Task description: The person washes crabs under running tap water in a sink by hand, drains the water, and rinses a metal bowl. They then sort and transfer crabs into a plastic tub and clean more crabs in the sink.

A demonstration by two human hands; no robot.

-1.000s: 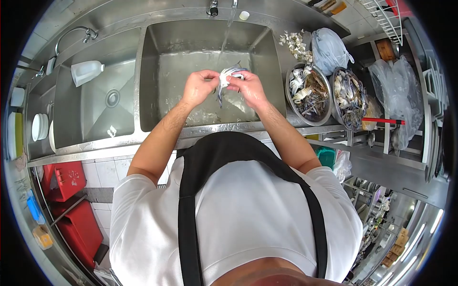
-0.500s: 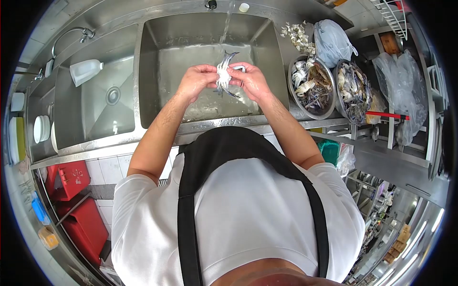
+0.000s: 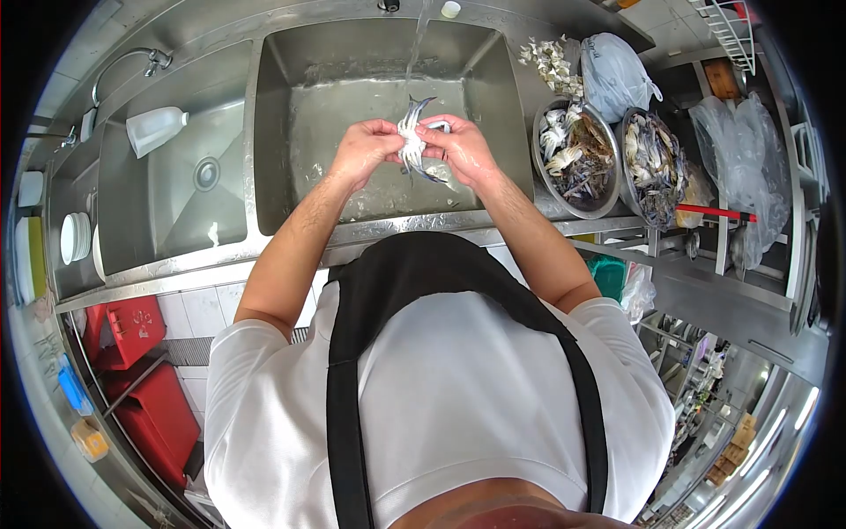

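A pale crab piece with bluish legs (image 3: 411, 145) is held between my two hands over the large sink (image 3: 308, 167). My left hand (image 3: 364, 150) pinches its left side. The fingers of my right hand (image 3: 463, 150) are closed on its right side. Behind it a stream of water (image 3: 418, 44) falls into the sink, where shallow water lies on the bottom. To the right stand a metal bowl of crab pieces (image 3: 577, 163) and a second bowl of crab pieces (image 3: 650, 167).
Small whitish pieces (image 3: 551, 66) lie behind the bowls, beside a tied plastic bag (image 3: 614, 78). A white jug (image 3: 157, 130) lies in the left sink (image 3: 132, 212). A red-handled tool (image 3: 716, 213) sticks out at the right. Stacked white dishes (image 3: 76, 238) stand far left.
Since the first frame, the crab piece has turned so its pale side shows, its bluish legs pointing up and down. Both hands still hold it, and the view has shifted slightly.
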